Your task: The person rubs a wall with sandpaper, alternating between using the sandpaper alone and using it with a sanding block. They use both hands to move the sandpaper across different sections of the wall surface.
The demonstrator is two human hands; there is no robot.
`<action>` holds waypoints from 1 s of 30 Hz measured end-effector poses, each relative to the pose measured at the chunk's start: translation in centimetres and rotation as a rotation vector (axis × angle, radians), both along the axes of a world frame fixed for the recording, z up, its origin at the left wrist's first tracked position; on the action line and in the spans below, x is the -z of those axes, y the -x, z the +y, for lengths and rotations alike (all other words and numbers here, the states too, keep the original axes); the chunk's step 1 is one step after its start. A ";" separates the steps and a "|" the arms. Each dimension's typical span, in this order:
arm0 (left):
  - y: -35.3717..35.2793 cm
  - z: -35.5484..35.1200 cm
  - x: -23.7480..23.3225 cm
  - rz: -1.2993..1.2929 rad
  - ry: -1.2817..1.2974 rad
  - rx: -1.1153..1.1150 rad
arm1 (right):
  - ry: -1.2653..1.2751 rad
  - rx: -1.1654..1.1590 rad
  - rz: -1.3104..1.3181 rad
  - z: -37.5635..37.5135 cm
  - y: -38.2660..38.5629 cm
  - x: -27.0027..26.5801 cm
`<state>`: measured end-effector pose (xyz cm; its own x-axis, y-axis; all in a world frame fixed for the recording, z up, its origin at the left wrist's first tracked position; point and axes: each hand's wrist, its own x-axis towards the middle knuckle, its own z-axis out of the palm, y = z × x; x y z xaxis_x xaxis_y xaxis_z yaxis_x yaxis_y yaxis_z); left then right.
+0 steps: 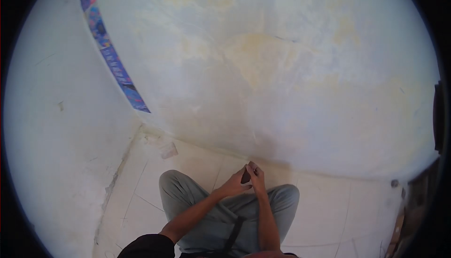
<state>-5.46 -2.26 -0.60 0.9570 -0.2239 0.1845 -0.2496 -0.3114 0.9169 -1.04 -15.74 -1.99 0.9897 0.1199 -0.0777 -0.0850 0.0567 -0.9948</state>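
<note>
My left hand (233,184) and my right hand (256,177) meet in front of my crossed legs. Between them is a small dark flat thing (245,176) with a pale lower edge; its kind is too small to make out. The left fingers are closed around it from the left and below. From the right, the fingers of my right hand close on its upper end and side. Part of it is hidden behind the fingers.
A pale wall (291,93) with yellowish patches rises ahead. A colourful strip (115,65) runs up the corner at left. On the tiled floor (145,183) lies a small pale flat packet (169,150). Dark items (418,201) stand at the right edge.
</note>
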 end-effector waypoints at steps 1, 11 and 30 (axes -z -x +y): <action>0.0 0.3 0.6 0.029 0.015 -0.084 | -0.047 -0.077 0.050 0.1 0.1 -0.2; -0.1 1.4 3.8 0.244 0.170 -0.478 | 0.349 0.110 -0.135 -0.9 1.9 0.7; 3.7 1.8 -3.1 -0.263 -0.952 0.034 | -0.208 -0.223 0.311 -1.4 1.7 0.5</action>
